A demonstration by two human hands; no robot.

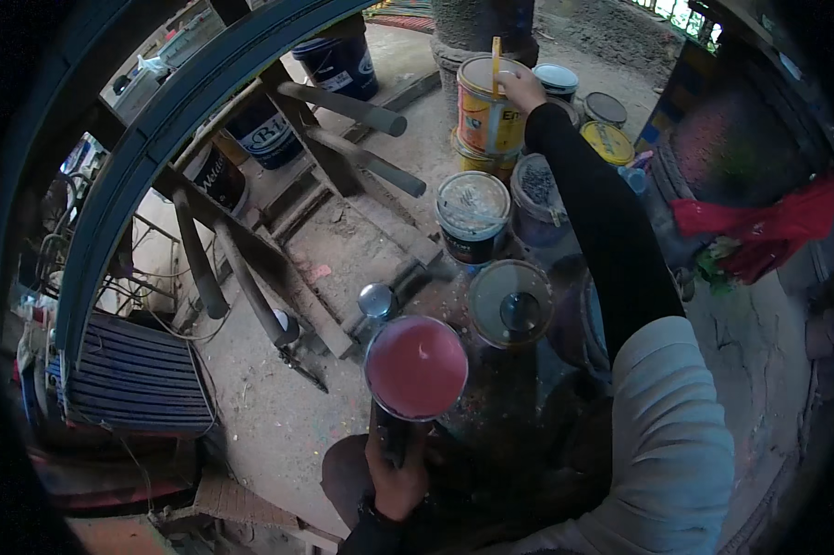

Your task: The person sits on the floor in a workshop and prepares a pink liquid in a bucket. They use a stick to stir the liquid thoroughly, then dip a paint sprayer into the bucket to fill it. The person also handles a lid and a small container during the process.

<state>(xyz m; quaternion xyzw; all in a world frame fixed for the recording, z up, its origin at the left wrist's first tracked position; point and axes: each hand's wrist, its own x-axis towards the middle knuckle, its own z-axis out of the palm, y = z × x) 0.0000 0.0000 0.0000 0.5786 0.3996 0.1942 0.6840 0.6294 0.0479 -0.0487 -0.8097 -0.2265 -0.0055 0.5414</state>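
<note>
My left hand (400, 486) is closed round the dark handle of a round paint cup (417, 368), filled with smooth pink paint and held level in front of me. My right arm reaches far forward. At its end my right hand (523, 90) is closed on an upright yellow stick (496, 67), beside the rim of a yellow paint bucket (487, 122); the fingertips are partly hidden. This bucket stands on another yellow bucket (487, 165). A shiny round metal piece (376, 301) shows just beyond the cup; I cannot tell whether they are joined.
Nearer stand a white-lidded tub (472, 205), a grey-purple bucket (537, 199) and a lidded bucket (511, 303). A yellow-lidded can (607, 142) and red cloth (759, 227) lie to the right. A wooden frame with padded bars (343, 106) and a blue curved rail (140, 176) occupy the left.
</note>
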